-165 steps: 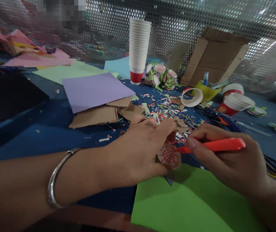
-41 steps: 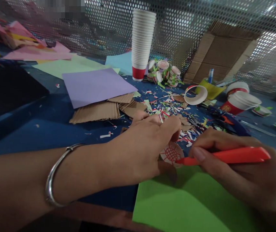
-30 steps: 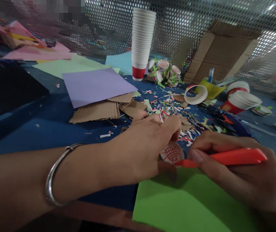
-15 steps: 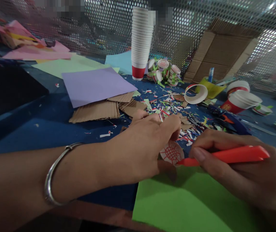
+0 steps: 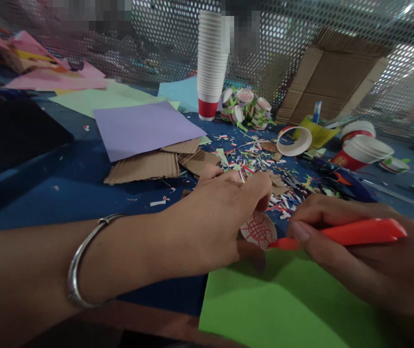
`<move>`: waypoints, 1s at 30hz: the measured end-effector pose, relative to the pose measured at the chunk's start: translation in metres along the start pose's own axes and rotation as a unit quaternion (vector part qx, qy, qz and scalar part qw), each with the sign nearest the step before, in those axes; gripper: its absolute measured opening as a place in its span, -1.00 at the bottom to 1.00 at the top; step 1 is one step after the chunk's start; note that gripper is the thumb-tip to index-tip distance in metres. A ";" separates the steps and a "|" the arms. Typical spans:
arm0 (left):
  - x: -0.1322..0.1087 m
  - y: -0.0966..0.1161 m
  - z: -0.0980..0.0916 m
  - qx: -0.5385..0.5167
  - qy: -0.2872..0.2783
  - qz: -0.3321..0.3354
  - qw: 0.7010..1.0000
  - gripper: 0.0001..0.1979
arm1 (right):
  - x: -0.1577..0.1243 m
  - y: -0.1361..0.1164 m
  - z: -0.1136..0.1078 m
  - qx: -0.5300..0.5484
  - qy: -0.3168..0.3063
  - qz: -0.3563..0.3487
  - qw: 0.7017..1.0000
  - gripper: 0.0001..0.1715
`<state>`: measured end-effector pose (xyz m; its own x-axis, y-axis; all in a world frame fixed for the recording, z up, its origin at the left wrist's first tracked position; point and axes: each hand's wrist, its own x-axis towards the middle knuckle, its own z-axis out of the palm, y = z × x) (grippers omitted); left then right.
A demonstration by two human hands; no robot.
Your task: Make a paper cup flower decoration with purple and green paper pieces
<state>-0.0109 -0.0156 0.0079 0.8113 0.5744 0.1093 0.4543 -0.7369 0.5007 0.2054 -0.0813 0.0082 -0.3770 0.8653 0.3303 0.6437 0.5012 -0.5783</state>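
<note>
My left hand (image 5: 225, 217) grips a small round paper cup base (image 5: 258, 230) between thumb and fingers, its white face turned up toward me. Red marker lines on that face form a grid with a ring and strokes around it. A red marker (image 5: 352, 234) is pinched in my right hand (image 5: 359, 256), its tip at the lower right rim of the disc. Below both hands lies a sheet of green paper (image 5: 287, 304). The far side of the cup base is hidden by my left fingers.
Paper scraps (image 5: 250, 159) litter the blue table behind my hands. A tall stack of paper cups (image 5: 211, 63) stands at the back, beside several small decorated cup bases (image 5: 245, 96). Purple paper (image 5: 145, 128) and cardboard pieces (image 5: 145, 167) lie left; cut cups (image 5: 361, 150) sit right.
My right hand and the marker have shifted very slightly to the right. My left hand and the cup base stay practically in place.
</note>
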 end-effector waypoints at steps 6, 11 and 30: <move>0.000 -0.001 0.002 -0.008 0.000 -0.001 1.000 -0.52 | -0.001 0.000 0.000 0.012 0.013 0.018 1.000 -0.77; 0.000 0.000 0.001 -0.012 -0.008 0.001 1.000 -0.55 | 0.003 -0.002 0.000 0.005 -0.006 -0.005 1.000 -0.76; -0.002 -0.003 0.005 0.011 0.027 0.037 0.999 -0.56 | 0.004 -0.001 0.004 0.025 0.029 -0.013 0.999 -0.81</move>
<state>-0.0118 -0.0160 0.0014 0.8218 0.5365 0.1918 0.4025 -0.7850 0.4709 0.2002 -0.0782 0.0074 -0.3527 0.8515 0.3879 0.5997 0.5240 -0.6048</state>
